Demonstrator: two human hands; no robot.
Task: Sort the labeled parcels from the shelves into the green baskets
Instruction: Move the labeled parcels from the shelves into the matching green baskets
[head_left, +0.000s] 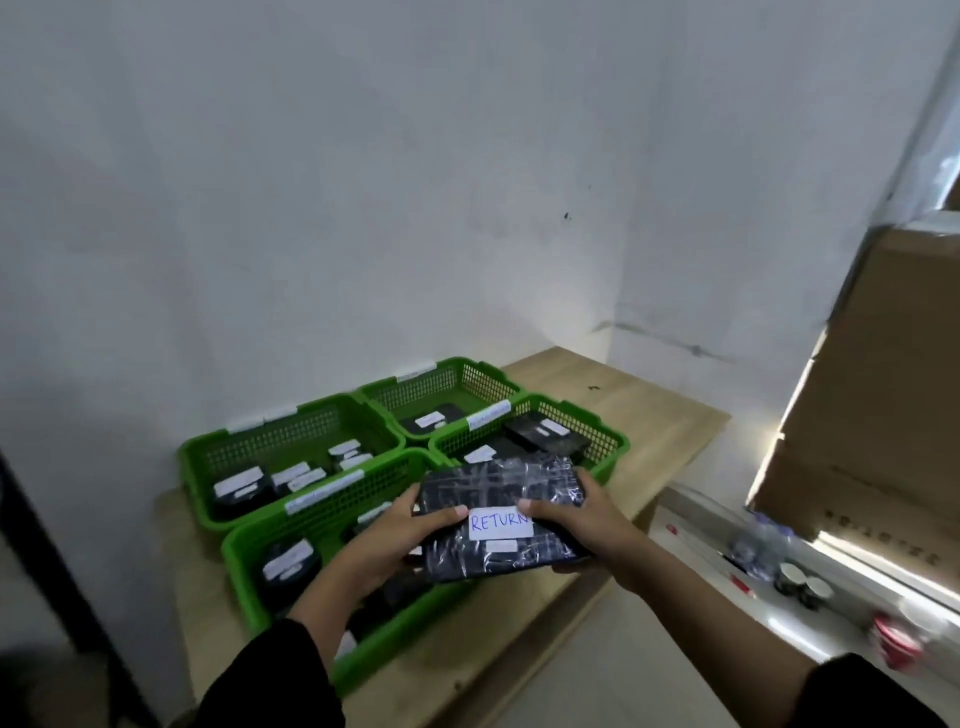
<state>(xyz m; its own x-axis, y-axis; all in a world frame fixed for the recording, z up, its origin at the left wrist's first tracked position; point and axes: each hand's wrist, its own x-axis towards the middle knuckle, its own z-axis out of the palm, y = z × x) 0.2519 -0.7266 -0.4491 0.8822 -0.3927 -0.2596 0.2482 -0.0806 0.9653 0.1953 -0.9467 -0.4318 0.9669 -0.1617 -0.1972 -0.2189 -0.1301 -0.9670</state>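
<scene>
Fingers (415, 506) of both hands clamp the "RETURN" parcel (501, 519) above green baskets (363, 483); I'd match its label before lowering flat.

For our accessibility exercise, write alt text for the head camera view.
Two hands, left hand and right hand, hold a black wrapped parcel labelled RETURN over four green baskets of labelled parcels on a wooden table.

Four baskets (291, 441) sit on the table (649, 415), a box (883, 389) right.
</scene>
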